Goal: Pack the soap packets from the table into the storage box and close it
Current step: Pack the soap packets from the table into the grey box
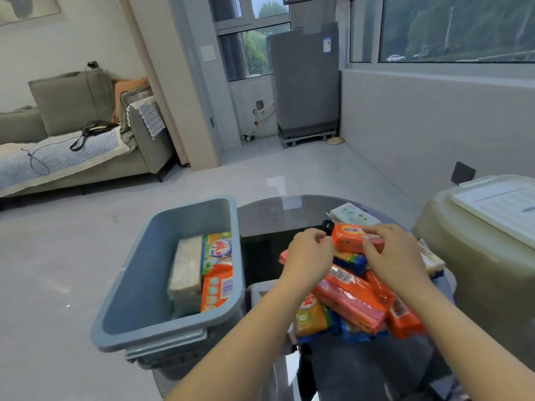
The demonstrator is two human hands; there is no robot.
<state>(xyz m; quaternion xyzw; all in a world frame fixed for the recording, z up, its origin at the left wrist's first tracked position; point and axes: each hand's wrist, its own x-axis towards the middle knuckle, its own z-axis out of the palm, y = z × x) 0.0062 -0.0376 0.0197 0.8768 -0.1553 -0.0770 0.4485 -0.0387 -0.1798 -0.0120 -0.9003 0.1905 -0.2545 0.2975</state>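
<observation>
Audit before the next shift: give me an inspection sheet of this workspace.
Surface: round dark glass table, far part bare.
Job's things: blue storage box open, a few packets stacked at its right wall; soap packets heaped on the table.
Clutter: small black object beside the heap.
Grippers: left hand curled over the heap; right hand on an orange packet.
Cables: cord on the sofa.
Surroundings: washing machine, beige bin.

Both forearms bare, reaching in from near edge, angled up and toward far side. Left hand [308,257] back up, fingers curled inward, thumb and forefinger tips pinched close together at far end; whether it grips anything not clear. Right hand [395,257] just right of it, palm down, fingers spread and extended leftward, tips pressing down. Hands near, not touching.
</observation>
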